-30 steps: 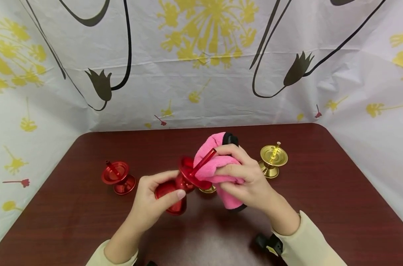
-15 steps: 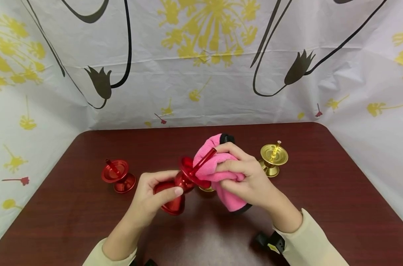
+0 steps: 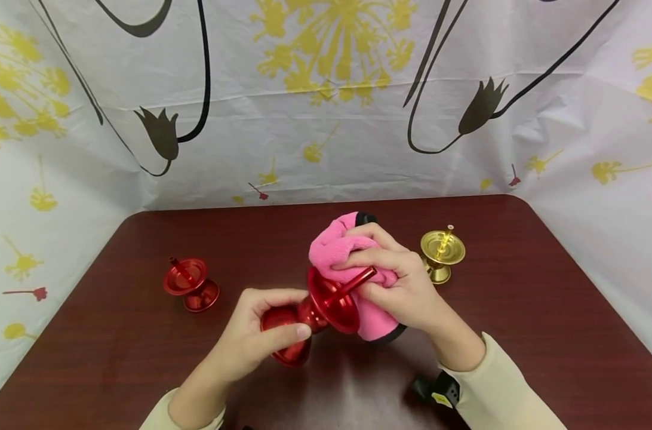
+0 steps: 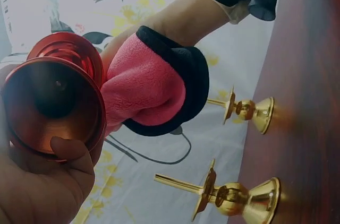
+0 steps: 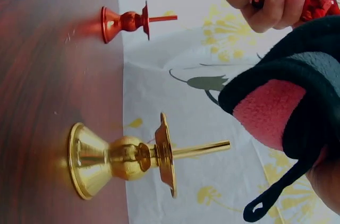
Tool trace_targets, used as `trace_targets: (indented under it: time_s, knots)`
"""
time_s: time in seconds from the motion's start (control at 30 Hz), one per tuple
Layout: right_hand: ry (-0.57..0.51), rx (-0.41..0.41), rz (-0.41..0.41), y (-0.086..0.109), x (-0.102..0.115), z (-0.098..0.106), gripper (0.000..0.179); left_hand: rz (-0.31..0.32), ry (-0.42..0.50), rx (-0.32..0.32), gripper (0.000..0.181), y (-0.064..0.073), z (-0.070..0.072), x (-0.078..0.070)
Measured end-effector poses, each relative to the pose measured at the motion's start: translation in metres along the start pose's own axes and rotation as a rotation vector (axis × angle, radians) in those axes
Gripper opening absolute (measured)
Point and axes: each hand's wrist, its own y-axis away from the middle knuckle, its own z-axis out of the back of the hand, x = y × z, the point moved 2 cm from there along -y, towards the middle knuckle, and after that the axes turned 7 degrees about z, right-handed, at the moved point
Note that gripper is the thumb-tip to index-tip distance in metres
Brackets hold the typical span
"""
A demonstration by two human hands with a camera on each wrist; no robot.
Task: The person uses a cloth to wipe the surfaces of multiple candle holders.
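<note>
My left hand [image 3: 245, 340] grips a red metal candlestick [image 3: 312, 315] by its base and stem, off the table and tilted toward the right. Its dish and thin tube point up and right. A pink cloth with black edging [image 3: 377, 316] is bunched in my right hand [image 3: 398, 278], pressed at the far side of the dish. The left wrist view looks into the candlestick's hollow base [image 4: 50, 96], with my left thumb over the rim. In the right wrist view the cloth's black hanging loop [image 5: 265, 203] dangles down; my right fingers are mostly hidden there.
Another red candlestick [image 3: 199, 295] stands at the left of the dark red-brown table [image 3: 89, 358]. A gold candlestick [image 3: 443, 249] stands at the right. The left wrist view shows a second gold candlestick [image 4: 260, 203], hidden behind the hands from above. A patterned white sheet [image 3: 326, 143] hangs behind.
The held candlestick has shifted right and down and turned, so its dish faces the head camera more. The cloth has gone from inside the dish to behind its rim.
</note>
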Motion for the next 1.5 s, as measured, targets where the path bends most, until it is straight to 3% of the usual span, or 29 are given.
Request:
trace_targets:
  time_s: [0.17,0.37,0.63,0.83,0.93,1.1,1.2,1.33,1.5]
  knots:
    - [-0.011,0.094,0.013,0.000,-0.001,0.000,0.037,0.023,0.061,0.010,0.023,-0.001,0.000,0.004]
    - [0.043,0.128,-0.047,0.001,-0.005,0.002,0.034,0.034,0.093,-0.018,0.026,-0.001,-0.001,0.004]
    - [0.083,0.174,-0.119,0.002,-0.007,0.002,0.033,0.106,0.010,-0.142,0.025,-0.002,0.000,0.005]
    - [0.026,0.175,-0.200,0.000,-0.003,0.004,0.034,0.077,-0.123,-0.244,0.025,-0.002,0.002,0.002]
    - [-0.015,0.123,-0.186,0.000,0.000,0.004,0.034,0.078,-0.173,-0.302,0.026,-0.002,0.003,0.001]
    - [-0.044,-0.035,-0.196,0.002,0.001,-0.002,0.033,0.085,-0.189,-0.369,0.029,-0.003,0.002,0.002]
    - [-0.074,-0.140,-0.205,0.004,0.000,-0.006,0.040,0.072,-0.212,-0.378,0.029,-0.003,0.000,0.002]
    - [-0.106,-0.267,-0.153,0.005,-0.001,-0.014,0.047,0.031,-0.247,-0.370,0.028,-0.004,-0.002,0.001]
    - [-0.137,-0.382,-0.132,0.007,0.001,-0.026,0.045,0.006,-0.276,-0.378,0.025,-0.003,-0.004,-0.001]
